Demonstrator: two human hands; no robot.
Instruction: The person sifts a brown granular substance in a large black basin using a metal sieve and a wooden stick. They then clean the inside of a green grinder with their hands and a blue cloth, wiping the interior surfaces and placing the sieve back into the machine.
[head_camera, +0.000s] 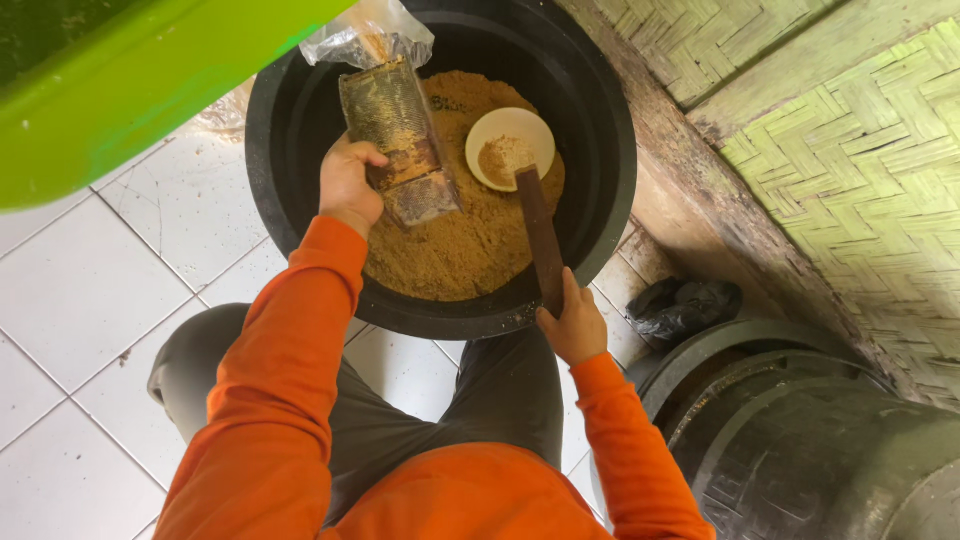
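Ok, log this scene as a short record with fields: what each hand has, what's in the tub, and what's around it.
left hand: left hand grips a clear plastic bag, upright over the tub
right hand: right hand holds the dark wooden handle of a scoop
scoop: pale round bowl resting on the powder, some powder inside
tub: black round tub holding brown powder
floor: white tiles
nearby: green container upper left; woven bamboo wall to the right; black tubs lower right
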